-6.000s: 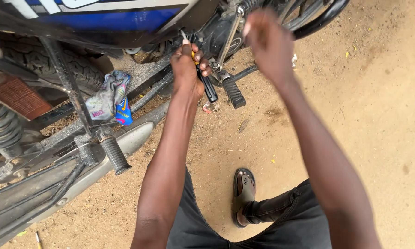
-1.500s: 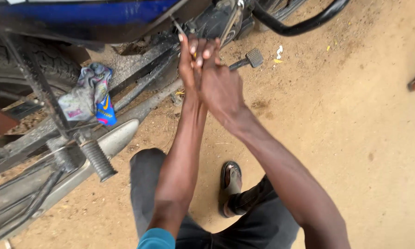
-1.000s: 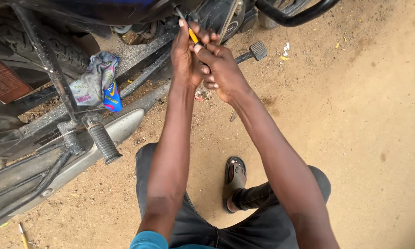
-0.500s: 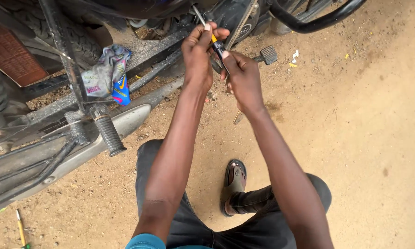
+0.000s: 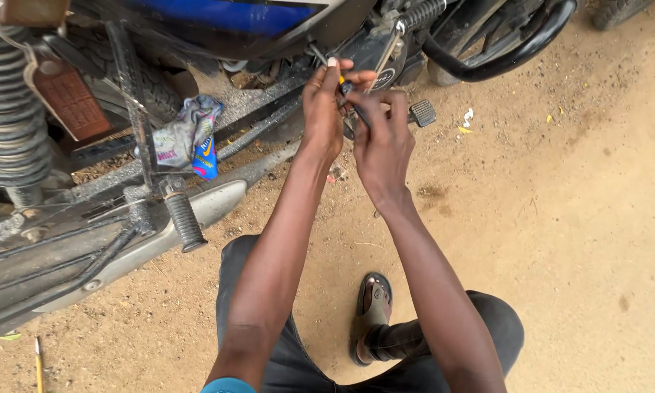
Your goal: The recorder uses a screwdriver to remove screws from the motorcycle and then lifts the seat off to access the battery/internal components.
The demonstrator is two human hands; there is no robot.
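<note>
Left hand (image 5: 321, 109) grip clenched round a yellow-handled screwdriver (image 5: 340, 78), tip up against the motorcycle engine case (image 5: 375, 54); right hand (image 5: 380, 138) grip closed on its dark shaft. Work looks mid-way: tool engaged, fastener hidden. Rag (image 5: 189, 138) on frame, footpeg (image 5: 183, 218) nearby

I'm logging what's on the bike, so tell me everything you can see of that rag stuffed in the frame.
The rag is a crumpled, soft-looking cloth, mostly grey-white with pink and purple print and a bright blue patch with orange at its lower end. It hangs wedged against the motorcycle's dusty dark frame bars, above the ribbed footpeg. Neither hand touches it.
</note>
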